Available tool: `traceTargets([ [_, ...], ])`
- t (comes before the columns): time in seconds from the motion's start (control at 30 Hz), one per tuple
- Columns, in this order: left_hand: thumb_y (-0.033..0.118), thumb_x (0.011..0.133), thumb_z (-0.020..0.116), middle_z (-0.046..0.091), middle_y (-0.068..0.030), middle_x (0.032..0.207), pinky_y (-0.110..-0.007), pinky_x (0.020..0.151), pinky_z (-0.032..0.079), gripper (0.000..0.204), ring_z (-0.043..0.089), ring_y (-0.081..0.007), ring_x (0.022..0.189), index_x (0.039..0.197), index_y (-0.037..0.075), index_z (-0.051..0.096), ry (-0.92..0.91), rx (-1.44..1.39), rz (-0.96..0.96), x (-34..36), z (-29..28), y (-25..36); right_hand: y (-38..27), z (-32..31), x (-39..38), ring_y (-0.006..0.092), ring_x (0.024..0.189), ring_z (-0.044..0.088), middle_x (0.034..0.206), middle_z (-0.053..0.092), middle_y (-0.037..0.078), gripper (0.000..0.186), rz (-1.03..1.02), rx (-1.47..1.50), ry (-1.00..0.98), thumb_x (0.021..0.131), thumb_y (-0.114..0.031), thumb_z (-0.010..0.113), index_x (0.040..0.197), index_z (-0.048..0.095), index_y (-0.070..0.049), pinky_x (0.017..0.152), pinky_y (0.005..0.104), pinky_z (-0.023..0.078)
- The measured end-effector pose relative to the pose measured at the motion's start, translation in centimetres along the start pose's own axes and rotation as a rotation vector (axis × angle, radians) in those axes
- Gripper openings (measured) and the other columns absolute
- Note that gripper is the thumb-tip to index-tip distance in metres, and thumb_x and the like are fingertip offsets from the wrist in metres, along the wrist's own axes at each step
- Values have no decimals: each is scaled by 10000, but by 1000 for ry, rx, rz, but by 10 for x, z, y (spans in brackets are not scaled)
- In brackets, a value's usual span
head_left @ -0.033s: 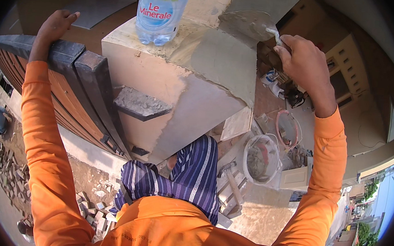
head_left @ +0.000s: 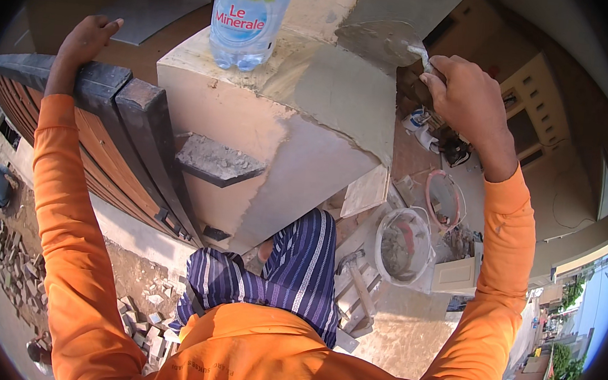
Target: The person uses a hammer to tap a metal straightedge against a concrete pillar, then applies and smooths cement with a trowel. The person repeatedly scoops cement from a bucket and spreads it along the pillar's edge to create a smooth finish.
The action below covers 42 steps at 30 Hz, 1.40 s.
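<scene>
Nothing is shifting: the right hand (head_left: 468, 96), fingers clenched on the trowel (head_left: 383, 43), is pressing mortar against the pillar (head_left: 308, 140) while the left hand (head_left: 83, 40), fingers curled, is gripping the gate (head_left: 104, 103) beside it.

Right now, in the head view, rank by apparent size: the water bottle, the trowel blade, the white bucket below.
1. Water bottle, cut off by the frame's top edge.
2. Trowel blade and white bucket look alike; the bucket sits much farther down, so I won't rank them.

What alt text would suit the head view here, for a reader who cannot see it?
Seen from above, a person in orange sleeves presses a trowel in the right hand against a plastered pillar, while the left hand grips a dark gate top. A water bottle stands on the pillar; a bucket sits below.
</scene>
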State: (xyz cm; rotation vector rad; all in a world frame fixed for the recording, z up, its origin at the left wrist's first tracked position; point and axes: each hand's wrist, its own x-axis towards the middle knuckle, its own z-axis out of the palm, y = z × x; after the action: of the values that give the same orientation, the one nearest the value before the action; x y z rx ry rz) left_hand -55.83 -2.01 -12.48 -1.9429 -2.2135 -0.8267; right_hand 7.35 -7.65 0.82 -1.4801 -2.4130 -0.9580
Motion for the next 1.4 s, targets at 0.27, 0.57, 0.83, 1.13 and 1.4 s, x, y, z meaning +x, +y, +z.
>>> traceTargets([
  [0.27, 557, 1085, 630, 774, -184, 874, -460, 885, 565, 630, 764, -332, 869, 1124, -48, 799, -6, 11, -21, 1, 1, 0, -13, 8, 6, 430, 894, 769, 940, 763, 211, 220, -68, -98, -21, 972, -211, 704, 970, 783, -6, 777, 537, 618],
  [0.57, 571, 1085, 626, 775, -179, 881, -459, 893, 567, 643, 767, -328, 883, 1148, -45, 802, -28, 8, -23, 1, 0, 0, -15, 2, 11, 431, 869, 770, 947, 769, 210, 215, -50, -110, 166, 980, -205, 692, 1000, 788, -13, 788, 530, 629],
  [0.83, 566, 1082, 633, 772, -183, 875, -449, 872, 567, 639, 766, -324, 869, 1128, -50, 799, 4, 8, -17, 0, 0, 2, -11, 12, 13, 432, 883, 781, 946, 781, 223, 213, -79, -109, 19, 967, -218, 719, 991, 794, -21, 796, 535, 630],
  [1.13, 564, 1082, 634, 775, -185, 888, -450, 874, 567, 630, 764, -329, 870, 1124, -44, 796, -7, 7, -29, 4, 1, -4, -1, -3, 20, 440, 899, 766, 933, 775, 217, 260, -1, -115, 45, 1018, -264, 703, 971, 786, -22, 804, 547, 614],
  [1.4, 540, 1087, 633, 776, -198, 909, -463, 878, 566, 598, 758, -344, 875, 1072, -37, 791, 22, -9, -52, -3, 2, 5, -6, 2, 9, 424, 846, 778, 915, 779, 200, 214, -85, -123, 75, 969, -213, 722, 940, 797, -14, 752, 522, 628],
])
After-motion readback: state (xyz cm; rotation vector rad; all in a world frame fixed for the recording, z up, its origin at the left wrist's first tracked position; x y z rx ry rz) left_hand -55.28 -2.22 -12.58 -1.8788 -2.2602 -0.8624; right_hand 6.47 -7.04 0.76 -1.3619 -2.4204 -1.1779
